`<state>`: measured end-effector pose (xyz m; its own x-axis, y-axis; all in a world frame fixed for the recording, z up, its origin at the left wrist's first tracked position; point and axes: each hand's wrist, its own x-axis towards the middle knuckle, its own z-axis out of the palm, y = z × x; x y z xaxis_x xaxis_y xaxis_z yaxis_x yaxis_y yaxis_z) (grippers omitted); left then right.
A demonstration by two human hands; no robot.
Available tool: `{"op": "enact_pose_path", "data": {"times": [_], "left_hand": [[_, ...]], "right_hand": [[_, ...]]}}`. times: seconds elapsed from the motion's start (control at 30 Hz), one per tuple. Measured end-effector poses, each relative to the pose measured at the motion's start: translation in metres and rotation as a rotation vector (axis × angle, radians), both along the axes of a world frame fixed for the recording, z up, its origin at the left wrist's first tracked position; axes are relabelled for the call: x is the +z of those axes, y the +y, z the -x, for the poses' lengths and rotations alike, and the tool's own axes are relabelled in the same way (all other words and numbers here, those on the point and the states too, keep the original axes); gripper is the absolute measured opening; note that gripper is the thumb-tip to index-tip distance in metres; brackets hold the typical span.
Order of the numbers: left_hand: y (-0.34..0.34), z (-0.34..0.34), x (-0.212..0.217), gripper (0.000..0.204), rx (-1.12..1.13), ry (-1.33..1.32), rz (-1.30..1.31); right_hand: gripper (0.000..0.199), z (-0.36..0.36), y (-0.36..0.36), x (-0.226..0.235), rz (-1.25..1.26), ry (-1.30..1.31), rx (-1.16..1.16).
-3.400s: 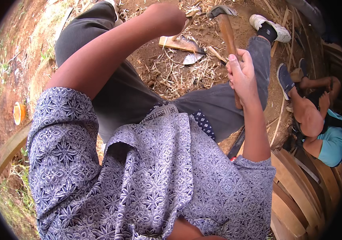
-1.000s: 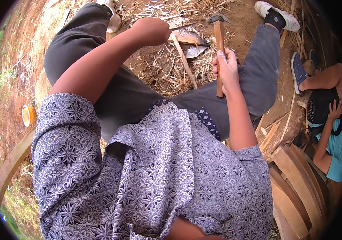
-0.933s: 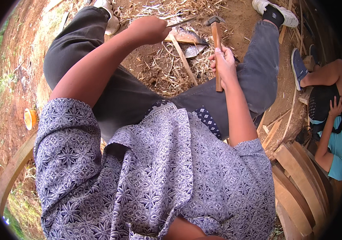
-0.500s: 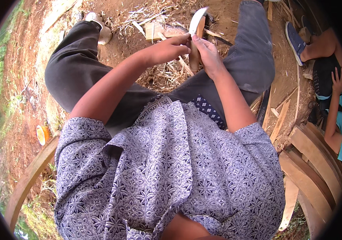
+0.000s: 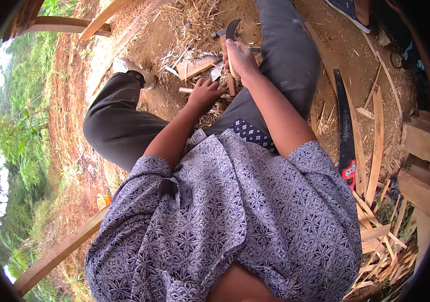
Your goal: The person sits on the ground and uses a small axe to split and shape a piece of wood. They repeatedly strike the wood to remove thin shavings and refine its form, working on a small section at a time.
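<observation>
My right hand (image 5: 243,59) grips the wooden handle of a curved knife (image 5: 232,29), whose dark, hooked blade points away from me. Close beside it lies a hammer (image 5: 231,86), its wooden handle partly hidden behind the knife and my hand. Lower and to the left, between my knees, my left hand (image 5: 207,93) has its fingers curled. A pale stick (image 5: 185,90) shows at that hand's left side, and a light, pointed piece (image 5: 216,73) shows just beyond the fingers; whether the hand holds either cannot be made out.
A wood block (image 5: 193,69) lies among shavings ahead. To my right are a handsaw (image 5: 345,121) with a red handle, long wood strips (image 5: 376,146) and stacked boards (image 5: 418,186). A timber beam (image 5: 64,249) slants at lower left. Another person's shoe (image 5: 348,11) is at upper right.
My left hand has left the curved knife and moved down and left towards the ground. The knife stays in my right hand, its blade turned. The view has shifted, bringing the saw into sight.
</observation>
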<state>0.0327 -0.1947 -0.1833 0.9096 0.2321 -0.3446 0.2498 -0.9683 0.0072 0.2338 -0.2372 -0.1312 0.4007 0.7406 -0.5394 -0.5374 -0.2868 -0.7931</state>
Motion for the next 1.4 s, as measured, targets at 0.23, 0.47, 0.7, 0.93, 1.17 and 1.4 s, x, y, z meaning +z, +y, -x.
{"op": "enact_pose_path", "data": {"times": [0.23,0.47,0.7,0.93,1.17,1.4], "left_hand": [[0.041,0.015,0.076,0.018,0.365,-0.164,0.117],[0.051,0.029,0.095,0.015,0.562,-0.655,0.122],[0.051,0.035,0.073,0.014,0.923,-1.078,0.699],[0.064,0.081,0.054,0.029,1.028,-1.023,0.865],[0.073,0.104,0.079,0.027,1.018,-0.761,0.758],[0.075,0.116,0.065,0.03,1.235,-0.822,1.094]], "right_hand": [[0.043,-0.016,0.003,0.003,-0.048,-0.015,-0.08],[0.052,-0.004,0.012,-0.018,0.04,-0.396,0.131],[0.048,0.036,0.014,-0.016,0.036,-0.289,0.308],[0.058,0.051,0.024,-0.043,0.113,-0.434,0.557],[0.044,0.055,0.031,-0.051,0.237,-0.397,0.532],[0.052,0.066,0.032,-0.033,0.23,-0.424,0.603]]}}
